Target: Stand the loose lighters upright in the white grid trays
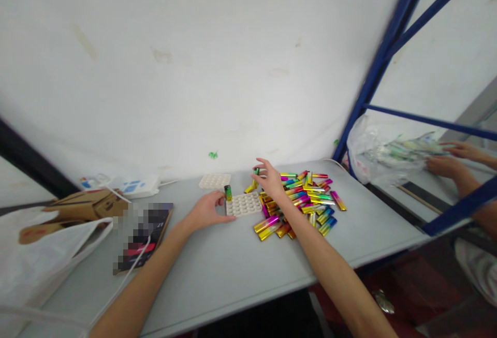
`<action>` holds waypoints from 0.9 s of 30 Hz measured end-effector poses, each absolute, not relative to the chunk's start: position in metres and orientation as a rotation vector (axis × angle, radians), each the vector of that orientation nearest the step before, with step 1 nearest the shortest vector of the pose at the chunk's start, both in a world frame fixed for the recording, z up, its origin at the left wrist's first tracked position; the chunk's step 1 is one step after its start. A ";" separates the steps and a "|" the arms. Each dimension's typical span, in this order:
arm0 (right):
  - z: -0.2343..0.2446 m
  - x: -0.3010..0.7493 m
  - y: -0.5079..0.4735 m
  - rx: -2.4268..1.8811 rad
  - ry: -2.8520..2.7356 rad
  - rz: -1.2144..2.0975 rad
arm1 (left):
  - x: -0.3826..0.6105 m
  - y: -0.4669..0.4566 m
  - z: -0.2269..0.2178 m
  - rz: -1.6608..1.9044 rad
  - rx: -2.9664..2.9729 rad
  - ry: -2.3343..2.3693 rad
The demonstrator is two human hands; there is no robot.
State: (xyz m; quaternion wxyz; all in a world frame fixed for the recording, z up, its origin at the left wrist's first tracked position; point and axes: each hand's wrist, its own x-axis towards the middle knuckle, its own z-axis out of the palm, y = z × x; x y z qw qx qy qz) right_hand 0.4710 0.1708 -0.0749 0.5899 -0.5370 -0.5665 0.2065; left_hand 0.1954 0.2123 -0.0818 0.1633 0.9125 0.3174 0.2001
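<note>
A white tray with round holes (245,204) lies on the grey table (233,260). One shiny green-gold tube (228,192) stands upright in its left corner. My left hand (206,208) rests on the table with its fingers against the tray's left edge. My right hand (269,178) hovers over a pile of shiny multicoloured tubes (301,201) and pinches one small tube (255,172) between thumb and fingers. A second white tray (215,180) lies further back.
A white power strip (135,187), a cardboard box (83,206) and a white plastic bag (46,255) sit at left, with a phone (143,239) on a cable. At right, beyond a blue frame (373,84), another person's hands (446,159) handle a clear bag.
</note>
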 end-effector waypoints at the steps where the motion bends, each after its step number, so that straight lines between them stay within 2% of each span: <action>1: -0.074 0.468 0.170 -1.207 -1.259 0.558 | 0.196 0.212 -0.082 0.582 2.605 0.902; 13: -0.058 0.427 0.145 -1.084 -1.322 1.023 | 0.188 0.199 -0.088 0.660 2.601 0.927; 20: -0.069 0.417 0.149 -1.325 -1.339 0.581 | 0.190 0.195 -0.085 0.618 2.631 0.917; 27: -0.070 0.415 0.147 -1.482 -1.305 0.382 | 0.190 0.196 -0.085 0.611 2.633 0.935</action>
